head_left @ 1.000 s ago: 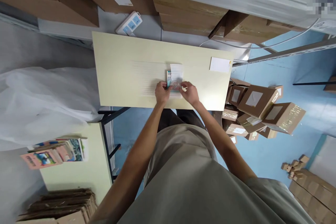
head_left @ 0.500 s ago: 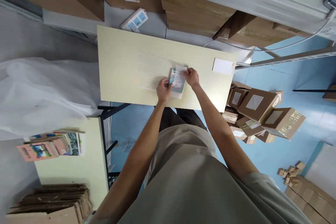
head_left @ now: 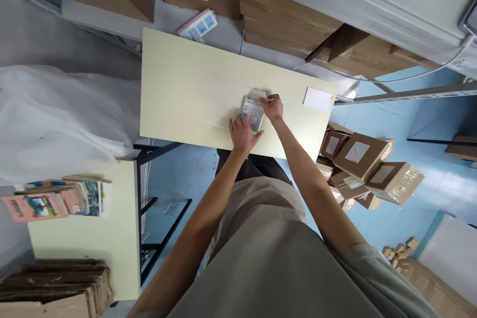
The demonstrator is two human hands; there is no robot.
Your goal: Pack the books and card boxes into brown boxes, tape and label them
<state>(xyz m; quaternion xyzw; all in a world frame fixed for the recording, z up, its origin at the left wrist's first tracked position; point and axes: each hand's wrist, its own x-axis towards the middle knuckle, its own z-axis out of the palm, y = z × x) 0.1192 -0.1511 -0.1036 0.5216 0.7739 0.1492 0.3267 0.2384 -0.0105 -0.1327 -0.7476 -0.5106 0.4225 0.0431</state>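
A small book (head_left: 253, 105) with a teal and white cover and Chinese title lies on the pale yellow table (head_left: 175, 84). A whitish translucent flap (head_left: 258, 94) sticks out past its top edge; it looks like thin plastic wrapping. My left hand (head_left: 242, 135) rests palm down over the book's lower part, fingers spread and thumb stretched to the right. At the upper right corner, my right hand (head_left: 273, 108) has its fingers pinched on the flap. The fingers cover part of the flap, and my left hand hides the book's lower left.
A white card (head_left: 318, 99) lies at the table's right end. A power strip (head_left: 197, 26) and cardboard boxes (head_left: 286, 20) stand behind. Taped parcels (head_left: 359, 154) are piled at right. Books (head_left: 55, 201) and flattened cartons (head_left: 55, 283) sit on the left side table (head_left: 122, 223).
My left hand has gone from gripping the book's left edge to lying spread on its lower part. My right hand stays at the upper right corner. The view has shifted slightly.
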